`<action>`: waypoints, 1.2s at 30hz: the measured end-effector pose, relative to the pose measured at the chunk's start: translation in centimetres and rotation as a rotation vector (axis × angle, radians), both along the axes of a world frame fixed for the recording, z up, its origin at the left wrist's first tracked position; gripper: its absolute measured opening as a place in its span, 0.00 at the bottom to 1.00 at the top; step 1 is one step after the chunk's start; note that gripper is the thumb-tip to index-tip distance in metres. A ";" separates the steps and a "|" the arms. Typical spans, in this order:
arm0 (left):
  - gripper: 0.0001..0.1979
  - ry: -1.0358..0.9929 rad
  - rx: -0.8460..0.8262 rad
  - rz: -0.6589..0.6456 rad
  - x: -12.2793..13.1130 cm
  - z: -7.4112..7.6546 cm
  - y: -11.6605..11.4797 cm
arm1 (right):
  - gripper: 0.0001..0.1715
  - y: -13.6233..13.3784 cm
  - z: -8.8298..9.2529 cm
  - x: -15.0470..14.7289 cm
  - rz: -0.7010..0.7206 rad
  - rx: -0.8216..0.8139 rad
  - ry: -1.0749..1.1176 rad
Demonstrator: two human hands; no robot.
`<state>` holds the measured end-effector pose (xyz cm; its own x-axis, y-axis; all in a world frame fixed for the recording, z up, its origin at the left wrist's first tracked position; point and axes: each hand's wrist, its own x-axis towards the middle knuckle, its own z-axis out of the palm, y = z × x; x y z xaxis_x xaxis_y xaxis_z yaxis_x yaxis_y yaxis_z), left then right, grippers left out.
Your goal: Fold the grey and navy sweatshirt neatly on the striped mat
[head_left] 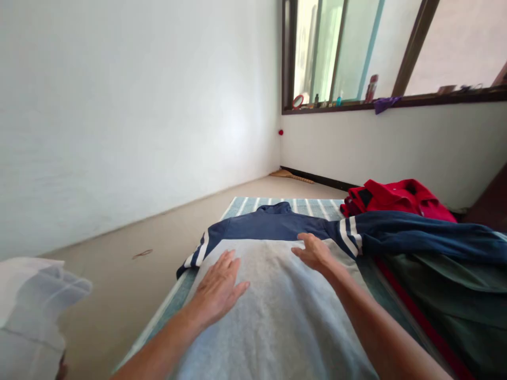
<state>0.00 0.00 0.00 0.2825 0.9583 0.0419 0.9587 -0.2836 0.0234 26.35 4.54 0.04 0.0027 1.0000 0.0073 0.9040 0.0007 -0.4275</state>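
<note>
**Shirt (261,311) lying flat, L hand (222,282) & R hand (312,253) spreading over it**

Grey-&-navy shirt is lying on a striped sheet (247,205), collar pointing away from the person, grey part running toward the camera. L hand is stretching palm-down over the L side of the grey part, fingers lying near each other, thumb standing out to the side. R hand is reaching over the R side, nr the navy/grey seam, fingers spreading a bit & slightly bending. Can't tell if either palm is pressing on the cloth or just hovering.

L sleeve (206,243), navy w/ white bands, is bending down along the sheet's L edge. R sleeve (415,232) is stretching out sideways, running over dark green clothes (443,301) & passing just in front of red clothes (407,198).

Far L, a white see-through item (35,301) is showing at the frame edge, too blurry to ID. Thin loop (142,254) is lying on the floor (106,274), btwn sheet & wall (138,105). Up top R, a bottle (371,89) is standing on the window sill (420,101), w/ a purple cloth (386,104) hanging beside it.
</note>
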 end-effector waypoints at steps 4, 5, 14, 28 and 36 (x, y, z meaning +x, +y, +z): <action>0.36 0.051 0.032 0.172 1.8 -1.6 3.8 | 0.30 3.7 -2.4 -0.3 -0.034 0.010 -0.030; 0.37 0.065 0.028 0.211 1.6 -2.2 4.3 | 0.33 4.3 -3.2 -0.2 -0.034 0.009 -0.043; 0.41 0.124 -0.103 0.304 -1.0 -5.9 5.1 | 0.43 6.1 -8.4 0.6 0.028 -0.044 -0.147; 0.29 0.207 -0.139 0.157 4.1 -0.2 9.2 | 0.43 5.9 -7.9 0.7 0.047 -0.029 -0.095; 0.28 0.040 0.105 0.187 9.1 -1.7 17.4 | 0.42 6.0 -8.3 0.7 0.041 -0.014 -0.105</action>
<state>9.09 17.37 -1.66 0.1036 0.9851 0.1370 0.9944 -0.0995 -0.0362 27.02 10.50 -8.25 -0.0379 0.9992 -0.0082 0.9431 0.0331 -0.3309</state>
